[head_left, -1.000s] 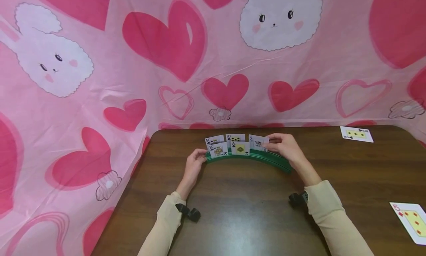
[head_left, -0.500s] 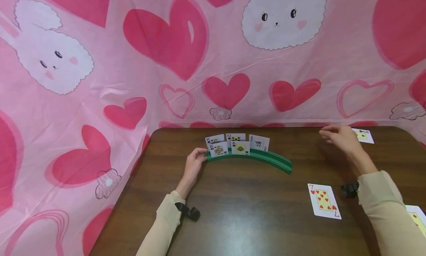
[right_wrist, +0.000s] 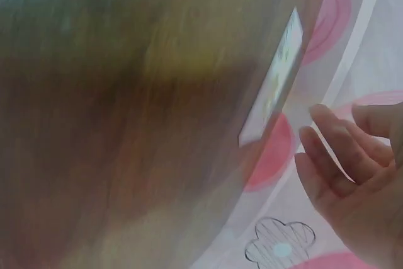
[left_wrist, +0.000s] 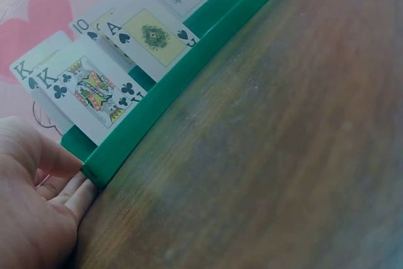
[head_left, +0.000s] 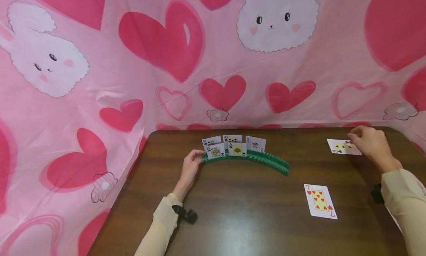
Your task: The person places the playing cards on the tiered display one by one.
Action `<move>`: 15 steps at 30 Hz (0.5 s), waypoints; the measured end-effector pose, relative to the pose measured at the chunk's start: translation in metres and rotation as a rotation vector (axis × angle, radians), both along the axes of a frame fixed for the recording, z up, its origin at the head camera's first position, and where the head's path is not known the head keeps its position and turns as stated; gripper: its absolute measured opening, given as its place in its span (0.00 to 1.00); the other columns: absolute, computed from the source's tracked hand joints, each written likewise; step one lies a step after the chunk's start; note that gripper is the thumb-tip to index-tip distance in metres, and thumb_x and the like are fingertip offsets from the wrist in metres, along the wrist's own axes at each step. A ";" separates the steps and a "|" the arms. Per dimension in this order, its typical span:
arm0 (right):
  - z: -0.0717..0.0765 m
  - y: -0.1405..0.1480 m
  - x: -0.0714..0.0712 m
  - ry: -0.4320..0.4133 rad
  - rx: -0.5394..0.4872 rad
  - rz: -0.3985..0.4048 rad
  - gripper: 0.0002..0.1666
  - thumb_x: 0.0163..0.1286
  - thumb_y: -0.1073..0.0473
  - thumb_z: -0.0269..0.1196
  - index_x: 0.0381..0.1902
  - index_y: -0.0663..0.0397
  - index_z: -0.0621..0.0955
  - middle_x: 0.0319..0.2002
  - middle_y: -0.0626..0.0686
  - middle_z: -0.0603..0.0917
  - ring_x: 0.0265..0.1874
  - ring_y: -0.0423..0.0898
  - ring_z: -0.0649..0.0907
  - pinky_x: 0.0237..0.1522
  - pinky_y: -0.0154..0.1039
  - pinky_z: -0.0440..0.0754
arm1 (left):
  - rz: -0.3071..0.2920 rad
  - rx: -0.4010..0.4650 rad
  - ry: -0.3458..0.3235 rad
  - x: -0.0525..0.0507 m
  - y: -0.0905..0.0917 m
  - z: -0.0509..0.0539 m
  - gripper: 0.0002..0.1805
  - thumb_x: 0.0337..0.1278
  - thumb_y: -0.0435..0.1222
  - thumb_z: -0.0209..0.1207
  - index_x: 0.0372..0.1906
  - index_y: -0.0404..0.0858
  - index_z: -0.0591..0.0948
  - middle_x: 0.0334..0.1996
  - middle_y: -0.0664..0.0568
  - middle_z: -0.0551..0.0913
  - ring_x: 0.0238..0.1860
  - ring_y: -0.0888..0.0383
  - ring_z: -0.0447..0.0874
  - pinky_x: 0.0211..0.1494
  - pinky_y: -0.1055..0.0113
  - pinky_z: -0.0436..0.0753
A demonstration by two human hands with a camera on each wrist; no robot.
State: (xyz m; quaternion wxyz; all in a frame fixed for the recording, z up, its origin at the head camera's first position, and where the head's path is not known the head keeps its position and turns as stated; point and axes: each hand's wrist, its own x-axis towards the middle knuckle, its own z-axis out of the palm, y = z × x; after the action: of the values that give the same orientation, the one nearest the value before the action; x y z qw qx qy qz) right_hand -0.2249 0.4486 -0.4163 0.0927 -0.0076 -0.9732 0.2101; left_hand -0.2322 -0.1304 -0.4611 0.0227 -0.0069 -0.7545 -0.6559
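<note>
A curved green card holder stands on the table, and my left hand pinches its left end between thumb and fingers. Upright in it are a king of clubs before another king, an ace of spades before a ten, and a joker. My right hand is over the right end of a black-suited card lying face up at the back right. In the right wrist view, that hand's fingers are loosely bent, holding nothing, with a gap between them and the card.
A seven of hearts lies face up on the brown table, to the front right of the holder. A white edge shows beside my right sleeve, mostly hidden. Pink cloth with hearts and rabbits hangs behind and left of the table.
My right hand has left the joker and moved right to the black-suited card, which has shifted left and nearer. The seven of hearts has come into sight. My left hand stays at the holder.
</note>
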 end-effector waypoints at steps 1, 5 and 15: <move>0.003 0.000 0.001 -0.005 -0.010 -0.009 0.21 0.74 0.61 0.58 0.48 0.81 0.75 0.43 0.80 0.80 0.43 0.78 0.76 0.45 0.72 0.71 | -0.001 0.007 -0.001 0.003 0.000 0.006 0.13 0.68 0.21 0.51 0.53 0.23 0.80 0.54 0.34 0.82 0.53 0.45 0.79 0.53 0.65 0.77; -0.003 0.004 -0.002 -0.126 0.055 0.122 0.33 0.69 0.58 0.66 0.59 0.82 0.69 0.55 0.85 0.71 0.54 0.83 0.71 0.54 0.76 0.67 | -0.011 0.010 -0.011 0.011 0.001 0.023 0.13 0.68 0.21 0.51 0.53 0.22 0.80 0.54 0.33 0.82 0.53 0.45 0.79 0.53 0.65 0.76; -0.013 -0.009 0.005 -0.172 0.088 0.212 0.28 0.58 0.51 0.78 0.40 0.70 0.80 0.43 0.76 0.75 0.44 0.71 0.74 0.45 0.66 0.73 | -0.013 0.006 0.020 0.013 0.003 0.024 0.14 0.65 0.19 0.51 0.52 0.19 0.79 0.53 0.29 0.81 0.54 0.41 0.79 0.51 0.66 0.76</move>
State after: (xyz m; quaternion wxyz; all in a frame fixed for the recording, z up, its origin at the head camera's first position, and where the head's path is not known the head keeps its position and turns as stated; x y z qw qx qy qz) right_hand -0.2203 0.4395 -0.4292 -0.0134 0.0815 -0.9812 0.1744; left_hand -0.2189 -0.1275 -0.4373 0.0261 -0.0181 -0.7521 -0.6583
